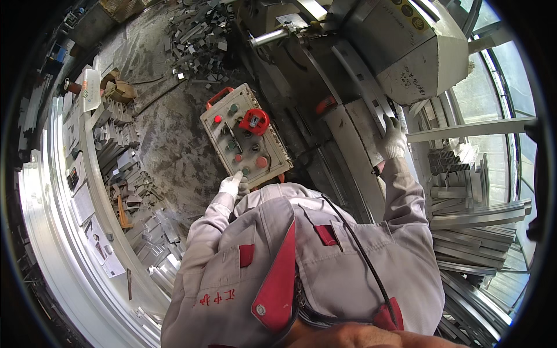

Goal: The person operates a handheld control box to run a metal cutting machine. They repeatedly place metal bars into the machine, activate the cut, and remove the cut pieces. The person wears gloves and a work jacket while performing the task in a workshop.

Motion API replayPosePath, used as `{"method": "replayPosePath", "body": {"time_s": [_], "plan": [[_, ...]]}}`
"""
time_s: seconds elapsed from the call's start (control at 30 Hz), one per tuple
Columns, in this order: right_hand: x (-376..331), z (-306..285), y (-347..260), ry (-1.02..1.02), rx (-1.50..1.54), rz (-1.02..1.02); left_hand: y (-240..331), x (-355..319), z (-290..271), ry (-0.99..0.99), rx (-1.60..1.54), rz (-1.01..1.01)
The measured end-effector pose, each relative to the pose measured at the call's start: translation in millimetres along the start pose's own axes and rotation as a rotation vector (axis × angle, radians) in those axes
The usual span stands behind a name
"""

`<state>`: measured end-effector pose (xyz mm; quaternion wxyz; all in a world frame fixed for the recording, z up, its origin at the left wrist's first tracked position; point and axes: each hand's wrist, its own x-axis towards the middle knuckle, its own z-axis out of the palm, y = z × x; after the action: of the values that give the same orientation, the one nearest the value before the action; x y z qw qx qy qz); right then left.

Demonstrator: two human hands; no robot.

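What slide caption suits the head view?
Left gloved hand at a button-studded control box, right gloved hand by a long metal bar.

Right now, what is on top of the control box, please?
A red, rounded object, probably a tape measure, lies on the control box, among red and green buttons. The left hand is at the box's near edge. What the red object covers cannot be seen.

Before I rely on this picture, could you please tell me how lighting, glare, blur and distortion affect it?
Head view: the fisheye bows the long metal profiles at left and leaves black corners; glare bleaches parts of them, and the windows at right are bright; the floor is dimmer; the control box, left hand and right hand show no obvious blur.
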<state>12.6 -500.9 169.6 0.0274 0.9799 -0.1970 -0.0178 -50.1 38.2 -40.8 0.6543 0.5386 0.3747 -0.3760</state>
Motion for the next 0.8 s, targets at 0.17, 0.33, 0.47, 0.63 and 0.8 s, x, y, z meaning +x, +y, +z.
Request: {"method": "replayPosePath", "body": {"time_s": [0.17, 0.33, 0.47, 0.63, 0.8], "plan": [[37.3, 12.7, 24.7, -0.050, 0.073, 0.152, -6.6, -0.2, 0.9, 0.150, 0.029, 0.041], [45.1, 24.6, 41.0, -0.106, 0.123, 0.129, -10.7, 1.1, 1.4, 0.165, -0.017, 0.044], [47.0, 18.1, 48.8, -0.160, 0.171, 0.163, -11.0, 3.3, 1.5, 0.148, -0.071, 0.029], [54.2, 9.0, 38.5, -0.136, 0.106, 0.086, -13.0, -3.0, 5.7, 0.162, -0.116, 0.068], [90.2, 11.4, -3.1, 0.241, 0.164, -0.184, -8.6, -9.6, 7.1, 0.195, 0.017, 0.116]]}}
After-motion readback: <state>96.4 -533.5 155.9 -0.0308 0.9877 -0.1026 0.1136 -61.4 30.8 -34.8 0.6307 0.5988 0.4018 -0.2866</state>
